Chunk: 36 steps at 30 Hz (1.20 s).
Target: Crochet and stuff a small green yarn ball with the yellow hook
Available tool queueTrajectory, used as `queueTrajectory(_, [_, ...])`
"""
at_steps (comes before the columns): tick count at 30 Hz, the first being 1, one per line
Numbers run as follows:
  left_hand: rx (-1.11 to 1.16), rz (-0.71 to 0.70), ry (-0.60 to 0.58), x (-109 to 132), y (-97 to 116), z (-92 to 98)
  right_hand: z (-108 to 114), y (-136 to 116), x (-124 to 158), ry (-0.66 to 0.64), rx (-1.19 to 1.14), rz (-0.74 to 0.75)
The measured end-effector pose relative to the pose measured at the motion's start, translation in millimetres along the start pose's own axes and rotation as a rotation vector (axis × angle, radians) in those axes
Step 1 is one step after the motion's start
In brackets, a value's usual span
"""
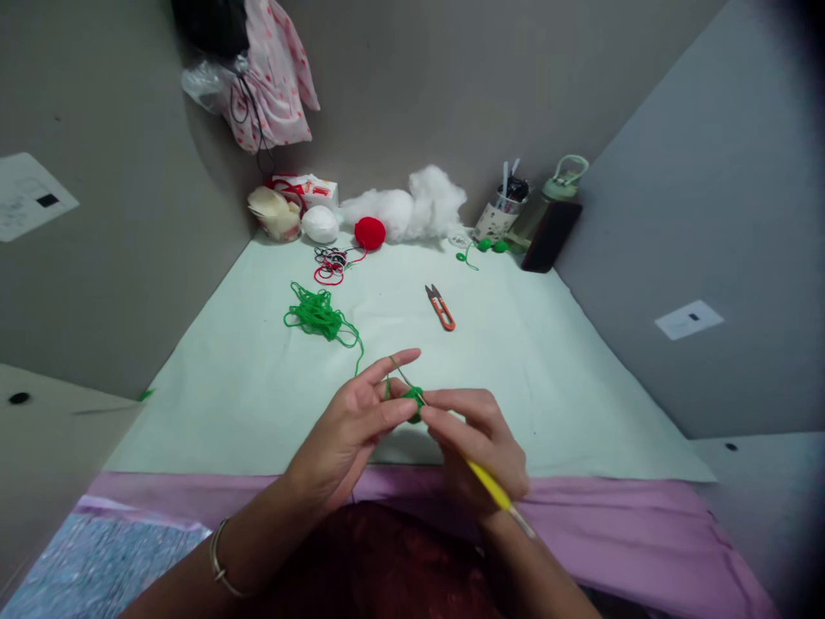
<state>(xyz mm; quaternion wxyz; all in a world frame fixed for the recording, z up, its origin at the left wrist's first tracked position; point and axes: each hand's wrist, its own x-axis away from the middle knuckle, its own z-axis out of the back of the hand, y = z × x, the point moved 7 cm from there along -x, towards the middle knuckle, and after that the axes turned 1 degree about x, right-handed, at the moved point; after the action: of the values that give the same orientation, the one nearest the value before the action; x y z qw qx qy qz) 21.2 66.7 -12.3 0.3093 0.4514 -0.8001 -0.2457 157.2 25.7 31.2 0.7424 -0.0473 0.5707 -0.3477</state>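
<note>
Between the thumb and fingers of my left hand (361,413) is a small green crochet piece (414,402). Green yarn passes over the raised left index finger and runs down to the piece. My right hand (480,434) is closed around a crochet hook (488,483) with a yellow handle, its tip at the green piece. Fingertips of both hands nearly meet there, and they partly cover the piece. A loose heap of green yarn (317,314) lies beyond my left hand, its strand leading toward that hand. Orange thread snips (441,309) lie farther forward on the table cover.
Along the back wall are a red yarn ball (369,233), a white yarn ball (320,224), white stuffing (403,211) and a pen cup (495,219). A phone (552,237) leans against a green bottle (534,211). Small green pieces (493,246) lie nearby. Grey partitions enclose both sides.
</note>
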Motion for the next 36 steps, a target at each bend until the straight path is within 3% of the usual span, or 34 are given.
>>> queueTrajectory(4, [-0.044,-0.035,0.008,0,5,4.2,3,10,-7,0.001,-0.216,-0.181])
queueTrajectory(9, [-0.185,-0.146,-0.015,0,18,6.4,12,25,-8,0.133,-0.448,-0.468])
queueTrajectory(12, [-0.216,-0.17,-0.053,0,18,4.3,4,35,-7,0.166,-0.639,-0.603])
queueTrajectory(16, [-0.246,-0.155,-0.107,0,9,0.2,-7,32,-9,0.09,-0.555,-0.549])
queueTrajectory(19, [-0.246,-0.187,-0.03,-1,6,2.9,-5,25,-8,0.098,-0.376,-0.466])
queueTrajectory(22, [-0.182,-0.227,0.072,-3,6,6.5,-4,8,-7,0.035,-0.103,-0.239])
queueTrajectory(25, [-0.048,-0.113,0.07,-6,-1,6.4,-6,-5,-4,-0.017,0.102,-0.044])
queueTrajectory(27, [0.033,0.013,0.007,-8,-6,3.5,-2,0,-5,0.025,0.054,-0.102])
queueTrajectory(29, [0.066,0.045,-0.01,-8,-3,4.0,4,13,-7,0.108,-0.115,-0.267])
queueTrajectory(32, [0.026,-0.046,0.017,-7,5,5.6,2,29,-8,0.179,-0.435,-0.485])
queueTrajectory(36, [-0.15,-0.152,-0.017,-2,5,0.2,-10,33,-8,0.086,-0.546,-0.543])
